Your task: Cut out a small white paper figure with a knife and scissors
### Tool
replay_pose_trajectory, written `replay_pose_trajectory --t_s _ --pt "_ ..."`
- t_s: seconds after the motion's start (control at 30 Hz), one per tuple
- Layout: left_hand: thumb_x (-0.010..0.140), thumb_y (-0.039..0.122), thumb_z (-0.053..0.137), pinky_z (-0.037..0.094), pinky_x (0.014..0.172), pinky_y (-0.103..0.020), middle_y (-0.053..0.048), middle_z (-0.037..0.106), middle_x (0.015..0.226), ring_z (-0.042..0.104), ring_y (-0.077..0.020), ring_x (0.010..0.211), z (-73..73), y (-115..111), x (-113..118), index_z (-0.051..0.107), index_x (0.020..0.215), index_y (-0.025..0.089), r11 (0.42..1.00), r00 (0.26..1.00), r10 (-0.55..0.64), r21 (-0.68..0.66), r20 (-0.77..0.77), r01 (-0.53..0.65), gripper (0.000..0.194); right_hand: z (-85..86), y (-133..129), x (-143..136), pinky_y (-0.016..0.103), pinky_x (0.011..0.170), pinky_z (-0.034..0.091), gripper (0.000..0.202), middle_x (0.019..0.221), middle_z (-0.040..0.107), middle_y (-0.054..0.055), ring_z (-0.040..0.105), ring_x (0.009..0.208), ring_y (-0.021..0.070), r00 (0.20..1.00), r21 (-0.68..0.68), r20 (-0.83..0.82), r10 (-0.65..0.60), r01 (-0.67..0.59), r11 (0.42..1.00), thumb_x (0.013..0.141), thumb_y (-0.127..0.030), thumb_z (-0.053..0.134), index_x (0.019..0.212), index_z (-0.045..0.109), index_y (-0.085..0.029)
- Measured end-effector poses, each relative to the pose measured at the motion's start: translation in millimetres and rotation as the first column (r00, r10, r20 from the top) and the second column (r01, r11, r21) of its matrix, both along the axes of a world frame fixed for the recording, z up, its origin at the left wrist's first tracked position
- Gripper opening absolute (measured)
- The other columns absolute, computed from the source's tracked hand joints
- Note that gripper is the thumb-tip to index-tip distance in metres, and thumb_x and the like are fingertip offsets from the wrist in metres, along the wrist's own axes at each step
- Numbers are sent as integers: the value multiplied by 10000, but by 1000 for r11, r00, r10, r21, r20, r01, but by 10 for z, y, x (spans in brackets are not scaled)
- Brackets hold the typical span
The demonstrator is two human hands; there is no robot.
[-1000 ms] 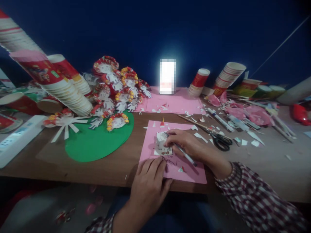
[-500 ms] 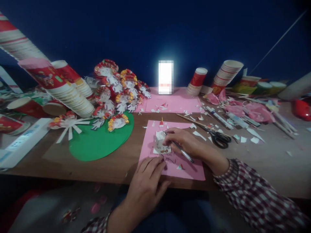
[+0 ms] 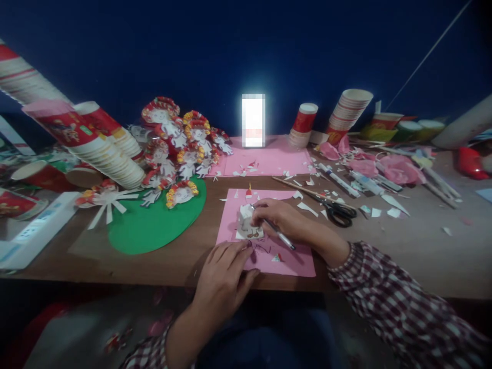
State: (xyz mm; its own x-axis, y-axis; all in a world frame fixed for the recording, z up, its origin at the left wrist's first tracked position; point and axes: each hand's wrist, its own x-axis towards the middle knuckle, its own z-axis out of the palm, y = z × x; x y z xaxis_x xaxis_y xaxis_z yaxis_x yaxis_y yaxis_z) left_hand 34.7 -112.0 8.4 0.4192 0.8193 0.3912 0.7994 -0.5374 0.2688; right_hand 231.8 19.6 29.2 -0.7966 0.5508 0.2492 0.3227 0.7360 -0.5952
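My right hand point(image 3: 274, 218) is closed around a pen point(image 3: 283, 239), its tip over a small piece of white paper point(image 3: 246, 230) that carries a drawn figure. The white piece lies on a pink sheet point(image 3: 300, 264) at the table's front. My left hand point(image 3: 225, 274) rests with fingers stretched out on the lower left part of the pink sheet, just below the drawing. A small triangular scrap point(image 3: 277, 257) and some dark pen marks show on the pink sheet. Beyond the white piece lies a tiny red and yellow cutout point(image 3: 249, 192).
Black-handled scissors point(image 3: 340, 212) and paper scraps lie right of the pink sheet. Overlapping green sheets point(image 3: 149, 233), paper-figure cutouts point(image 3: 182, 195) and tilted stacks of paper cups point(image 3: 111, 159) are on the left. A bright, blurred-out screen point(image 3: 253, 120) stands at the back.
The whole view has shifted slightly, so things appear a little further left. Both hands keep nearly the same places on the pink sheet, and the pen stays in my right hand.
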Motion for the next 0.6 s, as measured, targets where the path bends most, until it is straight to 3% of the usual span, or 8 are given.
replay_pose_trajectory --t_s 0.17,0.6 --pt "899 274 558 472 940 -434 -113 637 1209 557 -257 1087 -11 62 46 581 1189 147 1000 1000 13 1 -17 -13 317 -53 23 3 262 732 446 188 911 625 59 560 815 162 1000 1 -24 5 -4 1000 813 -28 554 880 672 -159" --pt "899 316 554 465 925 -434 -124 640 1199 549 -274 1087 -84 37 62 590 1157 129 999 999 29 45 -46 -27 320 -108 46 16 276 764 454 169 942 629 66 566 845 166 998 -9 -59 12 -13 1000 833 -56 559 895 669 -169"
